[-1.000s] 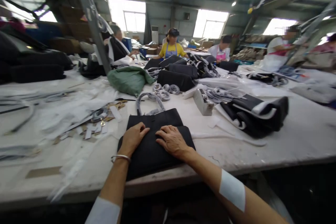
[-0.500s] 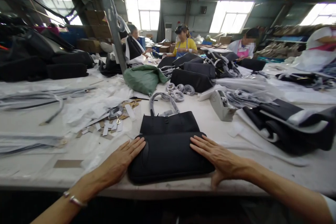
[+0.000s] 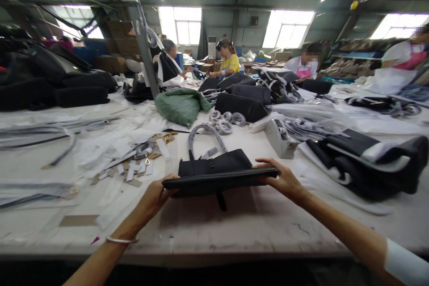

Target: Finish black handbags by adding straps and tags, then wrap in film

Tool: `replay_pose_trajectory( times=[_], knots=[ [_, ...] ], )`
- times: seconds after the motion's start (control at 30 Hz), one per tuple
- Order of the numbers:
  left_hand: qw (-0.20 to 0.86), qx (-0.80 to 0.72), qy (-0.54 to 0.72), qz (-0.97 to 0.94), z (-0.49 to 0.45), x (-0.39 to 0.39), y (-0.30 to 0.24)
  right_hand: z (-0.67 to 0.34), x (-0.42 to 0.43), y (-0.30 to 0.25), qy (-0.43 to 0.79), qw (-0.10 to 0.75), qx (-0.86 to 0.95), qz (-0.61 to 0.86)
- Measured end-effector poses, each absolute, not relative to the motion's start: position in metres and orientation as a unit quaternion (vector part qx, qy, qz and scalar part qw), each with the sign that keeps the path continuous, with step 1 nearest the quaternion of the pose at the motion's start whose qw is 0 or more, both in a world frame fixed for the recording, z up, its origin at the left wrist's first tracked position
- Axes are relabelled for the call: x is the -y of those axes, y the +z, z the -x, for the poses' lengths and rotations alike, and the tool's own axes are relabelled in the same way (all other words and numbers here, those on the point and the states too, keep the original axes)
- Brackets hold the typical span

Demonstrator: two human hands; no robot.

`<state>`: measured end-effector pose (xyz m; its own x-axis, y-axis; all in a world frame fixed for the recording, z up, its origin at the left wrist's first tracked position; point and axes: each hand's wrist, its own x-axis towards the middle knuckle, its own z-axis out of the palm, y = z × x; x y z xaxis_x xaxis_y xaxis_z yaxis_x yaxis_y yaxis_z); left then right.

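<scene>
A black handbag (image 3: 217, 180) is in front of me, its near part lifted off the table and seen edge-on. My left hand (image 3: 160, 193) grips the left end of that raised edge. At the right end my right hand (image 3: 279, 176) pinches it, thumb below and fingers above. Beneath the raised edge hangs a short dark strap or tab (image 3: 221, 201). The bag's far part lies on the table, and its wrapped handle (image 3: 207, 132) loops away from me. What lies on the bag's underside is hidden.
Cardboard tags and scraps (image 3: 134, 167) lie to the left. A green bag (image 3: 182, 105), wrapped coiled straps (image 3: 228, 120) and a grey tape dispenser (image 3: 280, 137) stand beyond. Black bag pieces (image 3: 372, 161) lie at right. A metal post (image 3: 147, 49) rises at left; several people work across the table.
The near part of the handbag, flat under both my hands before, has been lifted and tipped up. My hands have gone from lying flat on it to gripping its two ends.
</scene>
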<state>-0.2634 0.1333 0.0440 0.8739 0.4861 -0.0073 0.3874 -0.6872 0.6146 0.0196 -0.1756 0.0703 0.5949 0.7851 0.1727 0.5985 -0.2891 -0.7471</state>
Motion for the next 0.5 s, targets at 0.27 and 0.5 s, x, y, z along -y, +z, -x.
replay_pose_trajectory(
  times=[0.27,0.5],
  knots=[
    [0.269,-0.390,0.065,-0.878,0.192,-0.149,0.050,-0.060,0.081,0.062,0.081,0.237,0.262,0.932],
    [0.098,-0.222,0.088,-0.966,0.178,-0.143,0.059,-0.077,0.066,0.059,0.146,0.177,0.298,0.927]
  ],
)
